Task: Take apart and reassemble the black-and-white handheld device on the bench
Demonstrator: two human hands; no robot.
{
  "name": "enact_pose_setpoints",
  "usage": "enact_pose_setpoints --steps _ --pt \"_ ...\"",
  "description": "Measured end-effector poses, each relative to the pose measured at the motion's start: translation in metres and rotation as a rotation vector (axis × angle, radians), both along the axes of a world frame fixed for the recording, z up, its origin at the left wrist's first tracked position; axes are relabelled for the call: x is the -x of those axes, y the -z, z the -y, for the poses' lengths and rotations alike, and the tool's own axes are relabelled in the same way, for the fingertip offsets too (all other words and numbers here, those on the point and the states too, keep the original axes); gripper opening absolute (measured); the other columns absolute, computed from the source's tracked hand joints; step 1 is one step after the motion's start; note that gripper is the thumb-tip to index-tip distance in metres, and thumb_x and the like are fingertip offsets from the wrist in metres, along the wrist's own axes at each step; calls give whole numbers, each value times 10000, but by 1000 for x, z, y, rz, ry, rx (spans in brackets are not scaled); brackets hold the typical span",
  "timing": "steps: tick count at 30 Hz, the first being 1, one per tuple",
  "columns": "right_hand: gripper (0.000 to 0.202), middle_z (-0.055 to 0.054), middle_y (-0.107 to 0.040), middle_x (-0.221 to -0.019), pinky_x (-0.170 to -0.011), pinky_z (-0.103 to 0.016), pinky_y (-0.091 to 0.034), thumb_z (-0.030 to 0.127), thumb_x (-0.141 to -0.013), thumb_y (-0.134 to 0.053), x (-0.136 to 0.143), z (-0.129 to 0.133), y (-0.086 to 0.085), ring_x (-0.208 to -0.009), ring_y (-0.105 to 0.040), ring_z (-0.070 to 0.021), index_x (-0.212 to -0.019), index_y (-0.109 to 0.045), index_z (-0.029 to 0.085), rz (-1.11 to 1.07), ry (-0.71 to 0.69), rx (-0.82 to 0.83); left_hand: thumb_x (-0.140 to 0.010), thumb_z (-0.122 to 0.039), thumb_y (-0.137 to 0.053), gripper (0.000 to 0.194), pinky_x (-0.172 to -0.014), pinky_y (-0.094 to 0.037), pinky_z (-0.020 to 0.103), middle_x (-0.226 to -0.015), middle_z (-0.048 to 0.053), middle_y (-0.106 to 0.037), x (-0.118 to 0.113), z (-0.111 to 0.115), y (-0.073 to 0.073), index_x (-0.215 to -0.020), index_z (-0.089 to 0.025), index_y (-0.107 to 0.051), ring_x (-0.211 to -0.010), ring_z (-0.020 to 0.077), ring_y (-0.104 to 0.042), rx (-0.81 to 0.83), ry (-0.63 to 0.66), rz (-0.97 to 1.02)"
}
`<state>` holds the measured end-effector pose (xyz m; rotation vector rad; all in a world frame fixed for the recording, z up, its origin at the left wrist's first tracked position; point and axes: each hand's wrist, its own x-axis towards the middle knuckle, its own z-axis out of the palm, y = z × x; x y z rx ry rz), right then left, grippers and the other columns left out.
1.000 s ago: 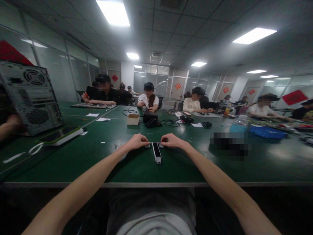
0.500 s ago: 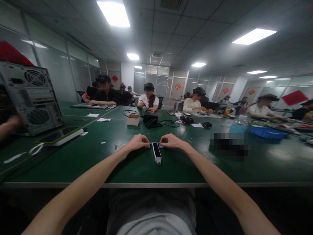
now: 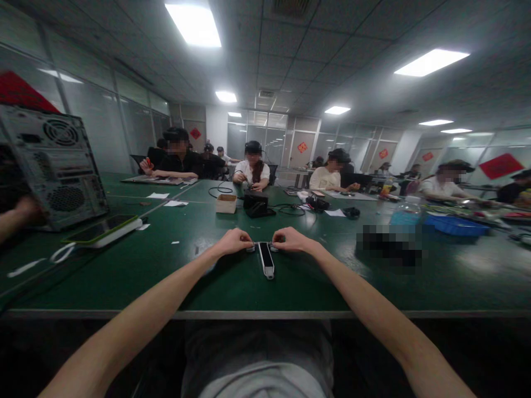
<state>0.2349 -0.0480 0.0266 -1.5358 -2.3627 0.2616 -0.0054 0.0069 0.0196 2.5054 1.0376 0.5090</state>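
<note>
A narrow white device with a dark face (image 3: 266, 260) lies on the green table (image 3: 290, 293), its long side pointing toward me. At its far end, small light parts stick out to both sides. My left hand (image 3: 237, 241) is closed in a pinch at the left part, with fingertips just left of the device. My right hand (image 3: 290, 240) pinches in the same way at the right part. What exactly sits between the fingertips of either hand is too small to make out. A faint clear item (image 3: 202, 250) lies beside my left wrist.
A computer case (image 3: 53, 166) stands at the left, a person's hand behind it. Near it lies a green-edged device (image 3: 102, 229). Beyond my hands are a small box (image 3: 226, 203) and a black object (image 3: 255, 203). At the right are a bottle (image 3: 406, 211) and blue tray (image 3: 456, 225). Several people sit opposite.
My hands and the white device have barely moved. Across the table at the right, a person in a light top has shifted their hands slightly.
</note>
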Motion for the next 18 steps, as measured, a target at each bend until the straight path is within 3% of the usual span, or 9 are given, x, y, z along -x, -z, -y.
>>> enact_pose_setpoints --steps 13,18 --pt "229 -33 -671 -811 -658 -226 -423 344 -776 -559 1 1 -1 -734 -587 -147 -851 -684 167 12 -13 -6 -778 -329 -502 288 -653 -427 216 -843 32 -700 -2 2 -3 -866 -168 -724 -760 172 -611 4 -85 12" --pt "216 -34 -672 -807 -663 -224 -424 333 -771 -568 1 1 0 -731 -587 -145 -841 -685 166 11 -9 -22 -785 -327 -463 309 -634 -422 215 -811 25 -696 -4 3 -3 -852 -178 -725 -733 169 -610 -22 -63 14"
